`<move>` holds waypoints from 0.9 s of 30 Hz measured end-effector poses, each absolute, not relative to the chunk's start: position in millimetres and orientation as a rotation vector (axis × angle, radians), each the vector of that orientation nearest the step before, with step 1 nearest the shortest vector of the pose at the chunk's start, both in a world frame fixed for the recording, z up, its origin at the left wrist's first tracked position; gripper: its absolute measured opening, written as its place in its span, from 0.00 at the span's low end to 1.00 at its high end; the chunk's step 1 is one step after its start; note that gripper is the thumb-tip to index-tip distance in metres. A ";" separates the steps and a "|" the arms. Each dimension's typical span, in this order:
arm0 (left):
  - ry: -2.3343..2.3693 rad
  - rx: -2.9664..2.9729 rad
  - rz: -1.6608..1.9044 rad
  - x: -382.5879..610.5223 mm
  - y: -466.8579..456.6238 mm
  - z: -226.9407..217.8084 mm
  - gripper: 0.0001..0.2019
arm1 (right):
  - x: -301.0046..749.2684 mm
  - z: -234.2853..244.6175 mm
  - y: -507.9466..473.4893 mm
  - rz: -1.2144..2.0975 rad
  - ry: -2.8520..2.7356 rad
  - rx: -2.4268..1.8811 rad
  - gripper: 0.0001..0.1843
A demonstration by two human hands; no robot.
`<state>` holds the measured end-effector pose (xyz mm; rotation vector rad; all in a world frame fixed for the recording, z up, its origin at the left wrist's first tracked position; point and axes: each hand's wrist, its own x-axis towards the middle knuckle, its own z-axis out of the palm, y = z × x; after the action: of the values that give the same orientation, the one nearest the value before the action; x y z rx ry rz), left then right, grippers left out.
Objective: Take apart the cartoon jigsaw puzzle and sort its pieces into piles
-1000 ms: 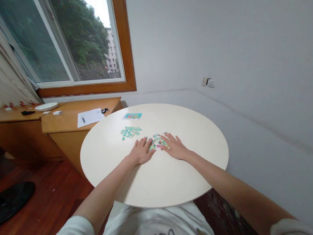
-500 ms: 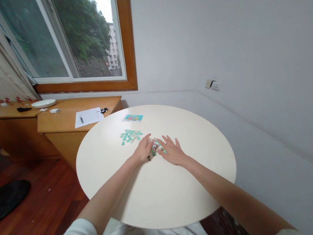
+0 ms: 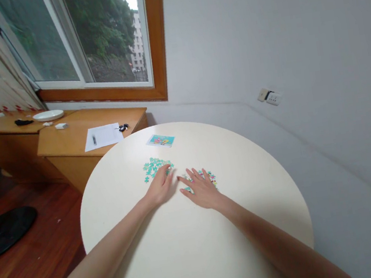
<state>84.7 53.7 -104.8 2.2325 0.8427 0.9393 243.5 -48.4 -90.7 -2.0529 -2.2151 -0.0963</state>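
Observation:
My right hand [image 3: 200, 190] lies palm down with its fingers spread over a pile of multicoloured jigsaw pieces [image 3: 212, 177], hiding part of them. To its left, my left hand [image 3: 160, 184] rests on its side at the near right edge of a second group of teal jigsaw pieces [image 3: 152, 165]. Its thumb and fingers are apart, and nothing shows between them. Behind the teal pieces lies a flat card with a colourful picture on teal [image 3: 160, 141].
The round white table [image 3: 174, 252] carries all the pieces. Left of it stands a wooden cabinet [image 3: 68, 145] with a paper sheet [image 3: 101, 136], keys [image 3: 123, 127] and a white plate [image 3: 48, 115]. A white wall [image 3: 226, 35] with a socket [image 3: 273, 98] rises behind.
My left hand has moved away from the multicoloured pile to the teal pieces. The multicoloured pieces now sit further right, under and behind my right hand. The view has shifted slightly.

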 end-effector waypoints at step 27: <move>0.530 2.755 0.711 53.5 17.5 -88.2 0.18 | 316.9 -94.2 -43.9 -0.265 -2.128 -2.198 0.26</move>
<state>53.5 17.5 -88.2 2.7549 0.5296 0.7109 316.9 -43.9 -94.2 -2.1975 -2.1278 -0.2645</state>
